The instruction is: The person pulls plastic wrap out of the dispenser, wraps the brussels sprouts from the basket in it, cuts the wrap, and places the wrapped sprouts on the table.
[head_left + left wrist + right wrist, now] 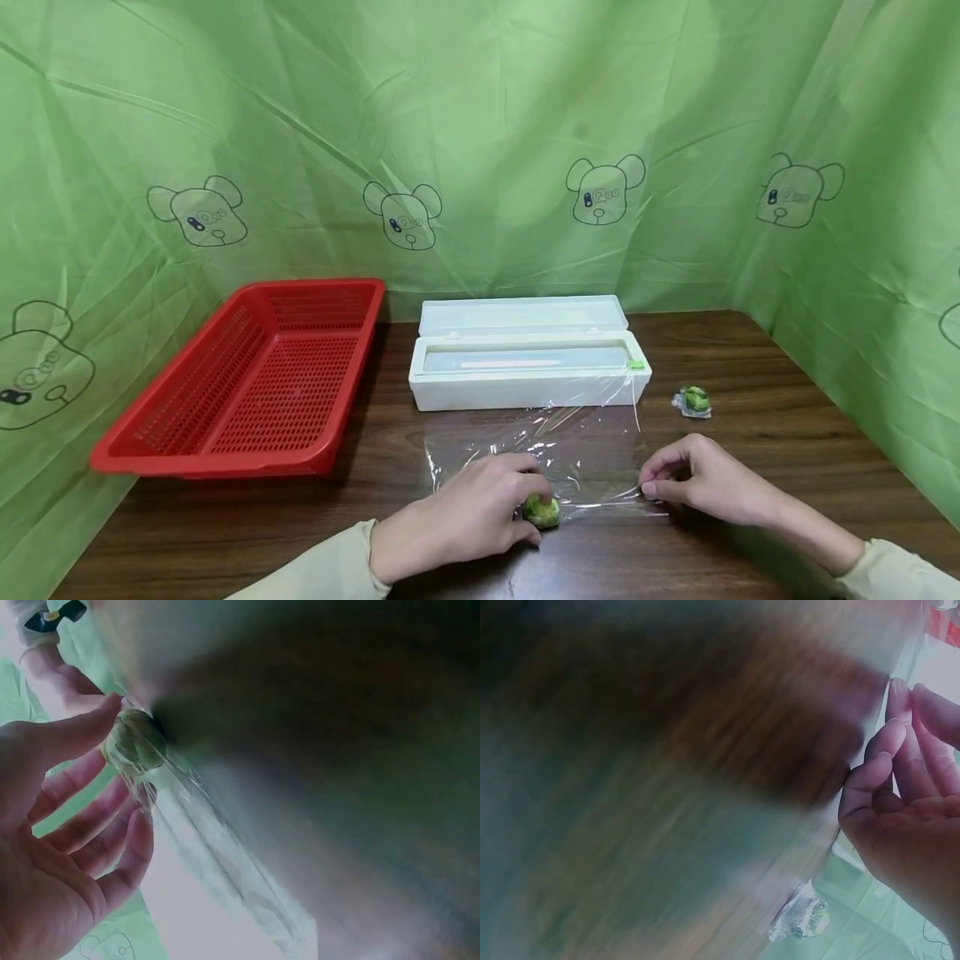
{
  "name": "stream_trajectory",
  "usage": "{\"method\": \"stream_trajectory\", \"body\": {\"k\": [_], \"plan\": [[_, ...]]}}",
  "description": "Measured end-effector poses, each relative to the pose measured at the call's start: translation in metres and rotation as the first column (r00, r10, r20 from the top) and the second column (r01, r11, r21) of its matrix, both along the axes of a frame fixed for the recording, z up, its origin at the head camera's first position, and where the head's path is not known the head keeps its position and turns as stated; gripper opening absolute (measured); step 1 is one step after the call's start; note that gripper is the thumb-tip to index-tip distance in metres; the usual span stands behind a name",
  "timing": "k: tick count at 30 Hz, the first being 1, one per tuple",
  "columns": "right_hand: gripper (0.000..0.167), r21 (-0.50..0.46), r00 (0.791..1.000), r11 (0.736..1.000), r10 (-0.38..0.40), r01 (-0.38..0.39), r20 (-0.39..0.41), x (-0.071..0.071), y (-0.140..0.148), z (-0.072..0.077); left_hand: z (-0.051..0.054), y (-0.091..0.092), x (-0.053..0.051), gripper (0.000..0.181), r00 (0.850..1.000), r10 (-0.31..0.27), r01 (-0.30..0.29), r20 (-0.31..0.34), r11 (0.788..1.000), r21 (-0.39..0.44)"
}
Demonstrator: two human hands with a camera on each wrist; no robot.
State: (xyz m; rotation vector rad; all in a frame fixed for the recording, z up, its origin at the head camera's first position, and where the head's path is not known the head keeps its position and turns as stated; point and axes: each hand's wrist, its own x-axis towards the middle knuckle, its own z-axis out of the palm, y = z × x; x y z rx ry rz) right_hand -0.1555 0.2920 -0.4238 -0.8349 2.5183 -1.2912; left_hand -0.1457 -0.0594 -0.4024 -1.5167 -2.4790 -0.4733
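My left hand (480, 508) grips a small round green vegetable (541, 512), which looks like a Brussels sprout, between thumb and curled fingers. In the left wrist view the thumb lies against the vegetable (136, 741), and film clings around it. A sheet of clear plastic wrap (600, 454) stretches over the table from the white wrap dispenser (525, 392), whose lid stands up at the back. To the right, my right hand (701, 481) pinches the near right edge of the wrap between thumb and fingertips.
A second green vegetable (694, 401), wrapped in film, sits right of the dispenser. At the left stands a red perforated basket (348, 367). Green cloth (495, 100) with bear drawings hangs behind and beside the dark wooden table (795, 392).
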Motion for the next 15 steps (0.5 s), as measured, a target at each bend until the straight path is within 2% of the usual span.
{"method": "stream_trajectory", "body": {"k": [4, 9, 12, 15], "plan": [[0.006, -0.003, 1.000, 1.000, -0.005, 0.005, 0.009, 0.001, 0.000, 0.001, 0.002, 0.000, -0.004, 0.024, 0.996, 0.012, -0.011, 0.092, 1.000, -0.001], [0.007, -0.009, 1.000, 1.000, 0.004, -0.004, -0.005, 0.000, 0.001, 0.003, 0.002, -0.002, -0.012, 0.022, 0.978, 0.017, -0.019, 0.208, 1.000, 0.006], [0.008, -0.009, 1.000, 1.000, 0.005, -0.005, -0.006, -0.001, 0.004, 0.002, 0.003, -0.003, -0.016, 0.022, 0.959, 0.005, -0.014, 0.284, 0.999, 0.029], [0.009, -0.030, 0.999, 1.000, 0.008, -0.007, 0.031, -0.001, 0.008, 0.003, 0.003, -0.002, -0.021, 0.021, 0.934, -0.012, -0.010, 0.356, 0.998, 0.059]]}}
